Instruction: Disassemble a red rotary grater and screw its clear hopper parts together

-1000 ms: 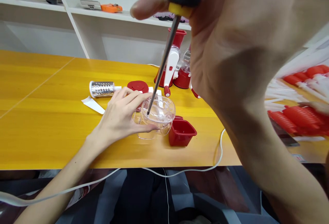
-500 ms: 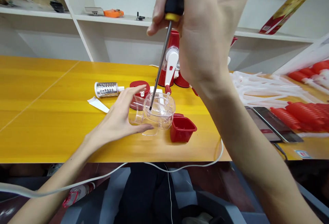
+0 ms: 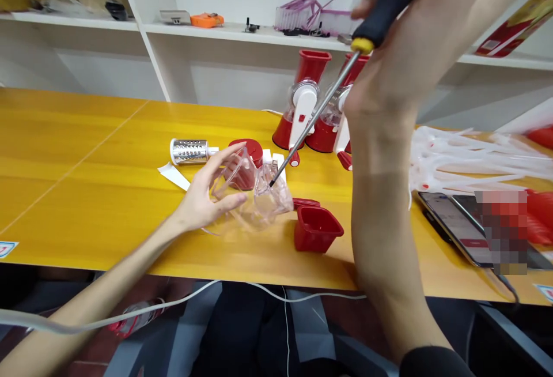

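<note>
My left hand grips a clear plastic grater housing just above the yellow table, thumb and fingers around its side. In my raised right hand is a screwdriver with a black and yellow handle. Its shaft slants down to the left, and the tip appears at or inside the housing; whether it touches cannot be made out. Behind the housing sits a red grater part, partly hidden. A red plastic hopper stands to the right, and a metal grater drum lies to the left.
Two assembled red-and-white drum graters stand at the back. A white plastic piece lies near the drum. On the right are white plastic parts and phones. A white cable hangs along the table's front edge.
The housing has tilted over in my left hand. My right hand has moved right with the screwdriver, which now slants more. The view has shifted, showing more of the graters at the back.
</note>
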A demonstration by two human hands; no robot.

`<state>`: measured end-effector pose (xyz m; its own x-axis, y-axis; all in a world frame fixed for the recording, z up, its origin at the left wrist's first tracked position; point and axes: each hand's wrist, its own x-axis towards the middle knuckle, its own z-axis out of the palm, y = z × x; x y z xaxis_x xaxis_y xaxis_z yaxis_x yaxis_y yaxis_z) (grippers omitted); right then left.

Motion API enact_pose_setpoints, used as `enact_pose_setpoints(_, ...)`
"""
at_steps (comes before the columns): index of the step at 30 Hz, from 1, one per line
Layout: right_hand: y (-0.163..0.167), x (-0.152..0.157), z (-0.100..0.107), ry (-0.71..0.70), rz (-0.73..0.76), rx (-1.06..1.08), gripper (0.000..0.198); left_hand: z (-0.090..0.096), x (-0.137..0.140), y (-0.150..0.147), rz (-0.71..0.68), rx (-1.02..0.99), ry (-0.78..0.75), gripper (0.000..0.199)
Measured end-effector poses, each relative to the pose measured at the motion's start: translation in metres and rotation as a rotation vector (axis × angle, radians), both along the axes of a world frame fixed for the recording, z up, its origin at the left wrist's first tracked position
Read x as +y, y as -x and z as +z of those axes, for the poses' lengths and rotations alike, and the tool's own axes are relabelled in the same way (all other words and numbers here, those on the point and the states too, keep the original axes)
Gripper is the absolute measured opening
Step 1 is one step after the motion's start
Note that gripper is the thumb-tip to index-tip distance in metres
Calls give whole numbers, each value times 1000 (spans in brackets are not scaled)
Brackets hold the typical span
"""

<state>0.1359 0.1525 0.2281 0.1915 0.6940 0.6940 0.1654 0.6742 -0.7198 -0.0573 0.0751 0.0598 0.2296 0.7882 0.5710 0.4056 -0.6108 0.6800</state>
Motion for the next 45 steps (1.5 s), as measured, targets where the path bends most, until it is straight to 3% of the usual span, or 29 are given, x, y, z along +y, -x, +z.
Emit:
enact_pose_setpoints(3,-8,8,-13,-166,-142,144,63,7,9,-2,6,102,17,75)
enact_pose_setpoints(6,-14,24,-24,-206,-177,167,58,12,17,-5,10,165,62,72)
enact_pose_setpoints(10,-24,55,-32,-109,-103,216,50,8,22,-9,15,57,84,64)
enact_pose_setpoints(15,-26,72,-42,-75,67,396,24,-14,15,-12,36,-175,81,58)
enact_pose_setpoints(18,-23,77,-49,-93,152,461,28,-24,10,-14,60,-235,120,59)
enact_pose_setpoints(23,-22,86,-57,-66,168,476,36,-33,8,-17,74,-313,193,56)
enact_pose_setpoints(32,-22,88,-57,2,246,451,20,-37,10,-19,31,-408,297,56)
enact_pose_setpoints(37,-21,92,-59,-15,281,446,14,-36,10,-21,22,-418,272,53)
enact_pose_setpoints(45,-23,91,-62,9,284,373,30,-32,6,-20,51,-321,186,56)
